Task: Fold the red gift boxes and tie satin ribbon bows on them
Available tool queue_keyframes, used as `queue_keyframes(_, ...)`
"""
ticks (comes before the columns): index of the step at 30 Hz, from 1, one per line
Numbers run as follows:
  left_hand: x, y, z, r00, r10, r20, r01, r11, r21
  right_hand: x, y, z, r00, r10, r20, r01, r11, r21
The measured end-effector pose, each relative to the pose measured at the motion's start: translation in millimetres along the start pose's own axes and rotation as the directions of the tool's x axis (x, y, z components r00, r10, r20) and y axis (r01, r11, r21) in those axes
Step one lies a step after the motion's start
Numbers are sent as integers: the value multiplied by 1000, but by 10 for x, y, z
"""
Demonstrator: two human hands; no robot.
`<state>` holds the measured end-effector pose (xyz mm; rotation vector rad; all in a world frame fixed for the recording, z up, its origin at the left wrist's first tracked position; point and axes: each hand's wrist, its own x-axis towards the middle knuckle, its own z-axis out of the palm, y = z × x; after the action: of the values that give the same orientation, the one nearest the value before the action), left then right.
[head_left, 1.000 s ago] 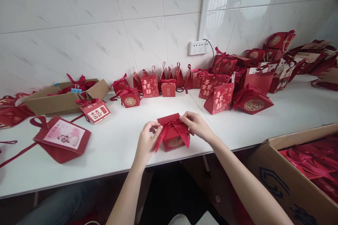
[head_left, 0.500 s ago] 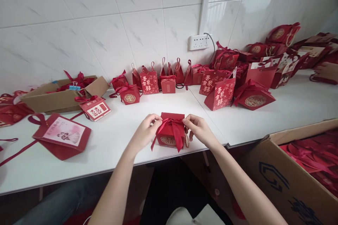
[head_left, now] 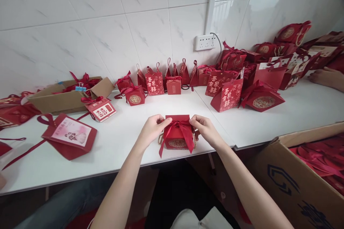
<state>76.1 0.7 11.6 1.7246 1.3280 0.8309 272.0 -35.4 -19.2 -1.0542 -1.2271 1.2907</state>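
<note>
A small red gift box [head_left: 177, 136] with a gold emblem and a red ribbon bow [head_left: 179, 127] stands near the front edge of the white table [head_left: 129, 139]. My left hand [head_left: 152, 130] pinches the bow's left loop at the box's left top corner. My right hand [head_left: 205, 130] pinches the right loop at the opposite corner. Both hands are closed on the ribbon. Beige cord handles hang at the box's sides.
Several red gift bags and boxes [head_left: 227, 94] line the tiled wall. A flat red bag [head_left: 70, 137] and a brown carton [head_left: 66, 96] lie left. An open carton of red bags [head_left: 303, 171] stands at right. Another person's hand [head_left: 326, 77] rests far right.
The box has shifted slightly toward the table's front edge and my hands have drawn in against the bow's two loops; the view tilted a little.
</note>
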Motion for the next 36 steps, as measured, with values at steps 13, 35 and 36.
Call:
queue_keyframes(13,-423,65,262,982,-134,-130,37,821,-570,-212,55,57,999,26,20,-30,966,258)
queue_keyframes(35,-470,53,408,951,39,-307,-111,969,-222,-338,115,32,964,10,-267,8,998,68)
queue_keyframes(36,-466,55,383,958,39,-283,-99,974,-202,-413,53,27,940,-98,-327,80,994,-69)
